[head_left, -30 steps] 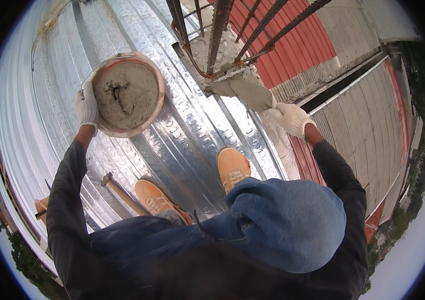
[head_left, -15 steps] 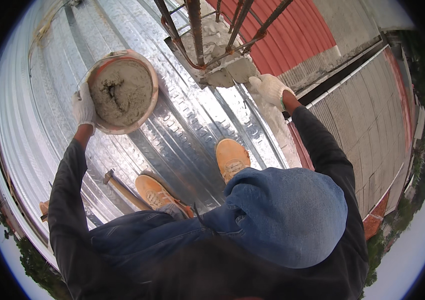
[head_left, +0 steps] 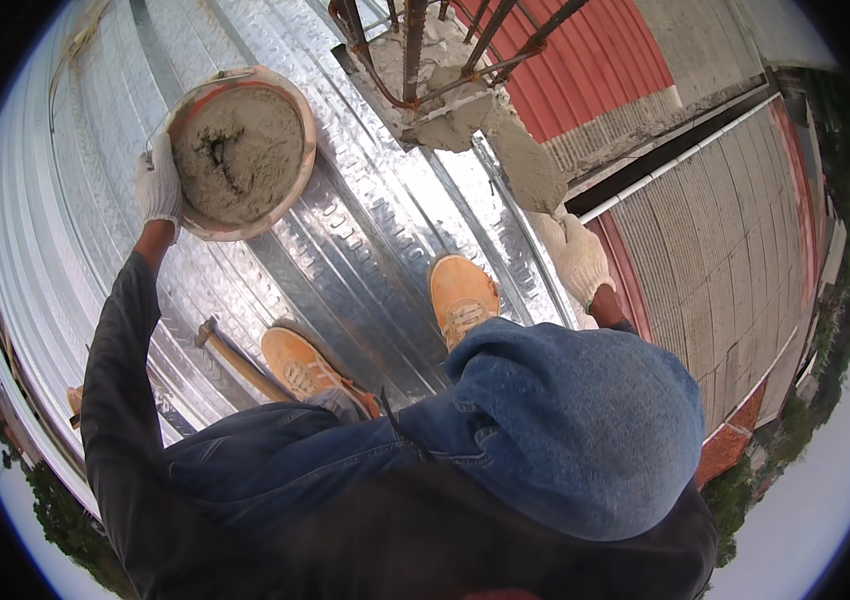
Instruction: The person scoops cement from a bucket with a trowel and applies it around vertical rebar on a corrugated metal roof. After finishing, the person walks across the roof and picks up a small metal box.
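Note:
My left hand (head_left: 158, 188), in a white knitted glove, is closed on the left rim of a round bucket (head_left: 310, 150). Grey wet mortar (head_left: 263, 150) fills the bucket, with a dark hollow in its middle. On the right, my gloved right hand (head_left: 575, 255) is closed around the handle of a trowel (head_left: 528, 165); its blade is coated in mortar and points away from me. The far end of the blade meets the mortar-smeared concrete base (head_left: 450, 125) below the rusty rebar cage (head_left: 413, 55). My fingers hide most of the trowel's handle.
Shiny corrugated metal sheeting (head_left: 345, 260) lies under my orange shoes (head_left: 465, 290). A hammer (head_left: 245, 362) rests beside my left shoe. Past the sheeting's right edge are red roofing (head_left: 585, 60), a dark gap and grey corrugated roofs (head_left: 705, 260). Rebar rods stick up ahead.
My right hand has drawn back toward me and slightly right, and the trowel blade now shows plainly. The bucket and my left hand appear slightly higher in view.

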The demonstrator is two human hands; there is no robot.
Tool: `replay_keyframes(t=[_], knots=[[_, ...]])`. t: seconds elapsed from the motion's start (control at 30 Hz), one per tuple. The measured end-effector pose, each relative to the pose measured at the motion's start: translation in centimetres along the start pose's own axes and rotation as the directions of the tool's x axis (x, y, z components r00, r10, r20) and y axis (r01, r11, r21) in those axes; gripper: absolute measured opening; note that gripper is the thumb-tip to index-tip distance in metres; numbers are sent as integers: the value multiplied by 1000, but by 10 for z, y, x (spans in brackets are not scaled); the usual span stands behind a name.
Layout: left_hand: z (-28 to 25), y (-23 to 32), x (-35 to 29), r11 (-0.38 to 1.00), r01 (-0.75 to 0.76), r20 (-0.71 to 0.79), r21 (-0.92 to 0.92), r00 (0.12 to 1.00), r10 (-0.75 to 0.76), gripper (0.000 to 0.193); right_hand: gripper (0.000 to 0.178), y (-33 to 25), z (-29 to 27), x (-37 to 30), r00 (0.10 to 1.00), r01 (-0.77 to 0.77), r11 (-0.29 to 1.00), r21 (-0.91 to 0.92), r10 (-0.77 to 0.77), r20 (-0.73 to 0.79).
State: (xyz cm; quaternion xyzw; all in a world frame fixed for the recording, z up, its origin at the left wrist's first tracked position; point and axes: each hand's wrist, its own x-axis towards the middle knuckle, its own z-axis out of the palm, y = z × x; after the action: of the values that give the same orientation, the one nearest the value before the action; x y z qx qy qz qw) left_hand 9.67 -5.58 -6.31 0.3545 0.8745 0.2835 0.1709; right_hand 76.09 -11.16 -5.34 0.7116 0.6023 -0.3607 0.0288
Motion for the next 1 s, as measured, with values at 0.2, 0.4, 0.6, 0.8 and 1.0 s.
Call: replay_keyframes(t=[0.2,0.4,0.6,0.8,1.0], knots=[[4,6,-2,1000,9,-30,7,1000,-9,84,57,4,-2,-17,997,-9,999,49,5,80],[8,12,-7,1000,22,-44,16,999,-21,82,50,-16,23,18,966,-68,957,283,-7,257],[-1,5,-5,985,46,14,-166,999,-44,79,58,-37,38,59,958,275,958,-83,-265,112],[-8,18,1,911,228,235,-344,960,-152,80,51,-57,-28,-15,967,167,983,-81,-147,208],[-20,39,-41,833,270,240,-483,956,-171,74,29,-158,-50,-37,821,572,787,-231,-547,166]])
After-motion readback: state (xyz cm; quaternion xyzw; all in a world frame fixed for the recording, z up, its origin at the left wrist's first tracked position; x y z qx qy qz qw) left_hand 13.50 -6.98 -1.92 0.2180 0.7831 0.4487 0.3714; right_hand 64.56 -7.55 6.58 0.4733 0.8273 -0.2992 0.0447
